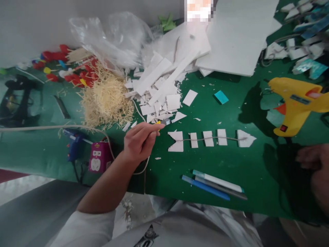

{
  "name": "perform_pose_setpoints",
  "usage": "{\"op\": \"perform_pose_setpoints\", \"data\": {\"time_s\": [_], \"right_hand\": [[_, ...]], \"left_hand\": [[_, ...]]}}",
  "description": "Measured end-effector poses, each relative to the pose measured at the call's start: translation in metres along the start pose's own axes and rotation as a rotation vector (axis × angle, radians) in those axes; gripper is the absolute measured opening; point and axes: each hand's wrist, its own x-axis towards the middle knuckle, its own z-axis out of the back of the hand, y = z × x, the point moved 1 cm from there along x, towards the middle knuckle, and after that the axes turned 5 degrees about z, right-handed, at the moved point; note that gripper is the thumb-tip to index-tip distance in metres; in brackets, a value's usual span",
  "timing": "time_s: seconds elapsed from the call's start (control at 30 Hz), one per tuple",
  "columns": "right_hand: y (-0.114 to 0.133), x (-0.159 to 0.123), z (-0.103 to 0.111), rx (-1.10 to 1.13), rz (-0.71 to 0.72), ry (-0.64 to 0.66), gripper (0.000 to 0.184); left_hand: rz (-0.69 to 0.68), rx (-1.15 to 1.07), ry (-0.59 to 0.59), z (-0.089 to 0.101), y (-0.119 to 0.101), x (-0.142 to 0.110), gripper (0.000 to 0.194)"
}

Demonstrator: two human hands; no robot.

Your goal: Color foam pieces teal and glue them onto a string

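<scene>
My left hand is closed in a pinch above the table. At its fingertips is a small yellow and grey object, and I cannot tell whether it is held or lies behind them. Right of the fingers lies a row of white foam pieces along a thin grey string: a notched tail piece, several small rectangles and a pointed piece. At the right edge my right hand is dim and partly cut off, its fingers too dark to read. Above it is a yellow hot glue gun.
Foam scraps and large white sheets lie at the back. Shredded straw, a plastic bag, a blue glue gun and a magenta power socket are leftward. Markers lie near the front edge.
</scene>
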Motion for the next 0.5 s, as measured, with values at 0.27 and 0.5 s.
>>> {"op": "perform_pose_setpoints", "data": {"time_s": [0.27, 0.5], "right_hand": [[0.021, -0.001, 0.007, -0.015, -0.055, -0.021, 0.038], [0.018, -0.002, 0.008, -0.035, -0.053, -0.043, 0.031]], "left_hand": [[-0.056, -0.01, -0.035, 0.001, -0.006, -0.001, 0.036], [-0.05, 0.059, -0.138, 0.003, -0.007, 0.001, 0.021]]}}
